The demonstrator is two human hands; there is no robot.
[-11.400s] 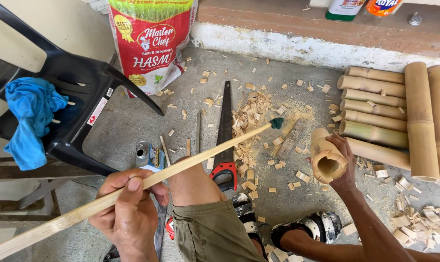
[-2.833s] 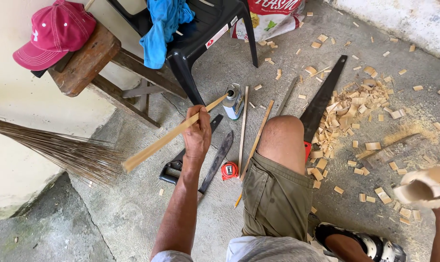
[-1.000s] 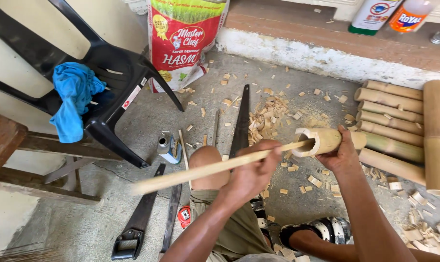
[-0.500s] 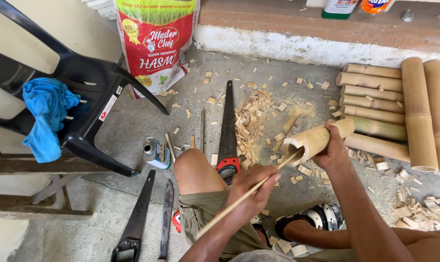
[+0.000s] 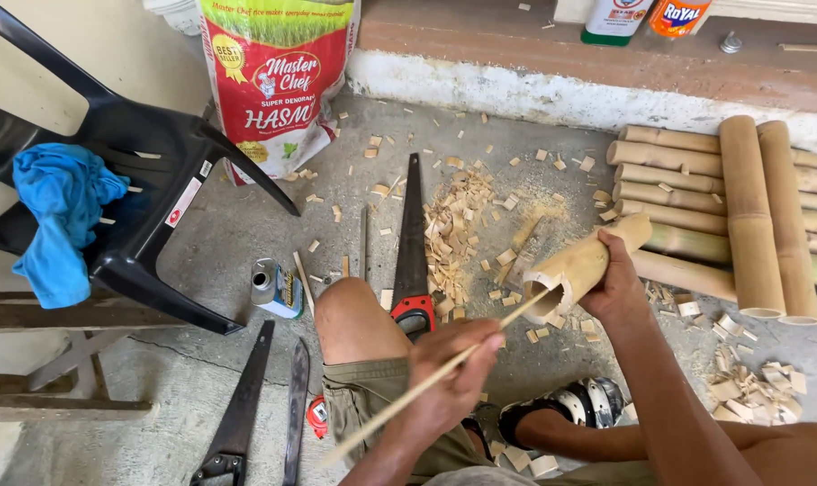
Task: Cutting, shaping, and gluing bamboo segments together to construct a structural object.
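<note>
Taking the short bamboo tube as the landmark: nearest the camera, below and to the left of the tube, the left hand is closing its fingers fully around a thin bamboo stick, which is running up from the lower left so that its far tip is entering the tube's open mouth. The right hand is wrapping around the tube's body from the right and underneath, holding it tilted above the concrete floor, mouth towards the person.

Just left of the tube, a handsaw with a red-and-black handle is lying on the floor beside the bent knee. Further left of it are a small tin can and two more saws, and beyond those a black plastic chair is carrying a blue cloth.

Judging by how things lie, the cutting looks largely done: a heap of bamboo chips is spreading just behind the tube, and the stick is only starting into the bore, so the working of the inside seems barely begun.

To the right of the tube and behind it, a stack of uncut bamboo poles is resting. Farthest off, a printed red and white sack is leaning against the wall.
</note>
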